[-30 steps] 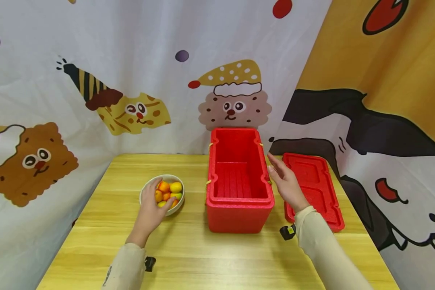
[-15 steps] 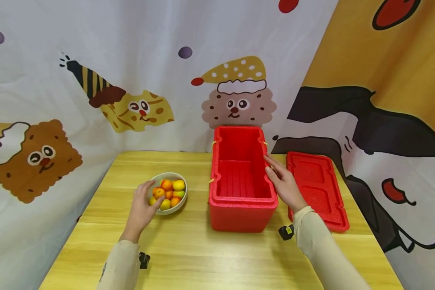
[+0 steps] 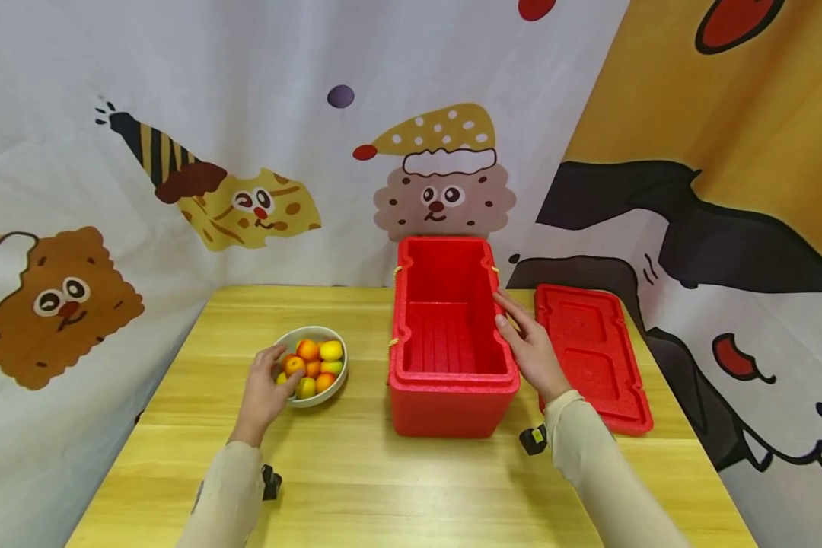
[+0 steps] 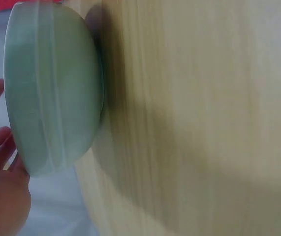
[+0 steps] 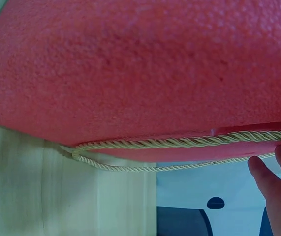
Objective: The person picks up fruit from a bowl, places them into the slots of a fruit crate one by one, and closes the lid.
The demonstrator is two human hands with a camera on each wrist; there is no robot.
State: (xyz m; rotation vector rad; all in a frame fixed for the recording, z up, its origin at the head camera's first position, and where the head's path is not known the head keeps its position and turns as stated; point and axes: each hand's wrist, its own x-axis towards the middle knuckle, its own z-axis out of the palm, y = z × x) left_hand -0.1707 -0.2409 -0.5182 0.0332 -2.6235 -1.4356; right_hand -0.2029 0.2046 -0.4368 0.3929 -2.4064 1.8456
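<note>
On the table [image 3: 383, 487], room is left between the red box [image 3: 452, 415], flanked by the partly covered red lid [image 3: 594, 354], and the bowl [image 4: 56, 93], while the right hand [image 3: 534, 352] is laid straight-fingered at the box's rim and the left hand [image 3: 263, 390] is curved over the bowl's, any grip on the fruit [image 3: 307, 350] being unclear.

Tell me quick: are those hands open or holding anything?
Left hand: at the bowl; can't tell whether it grips fruit.
Right hand: open, at the red box.
</note>
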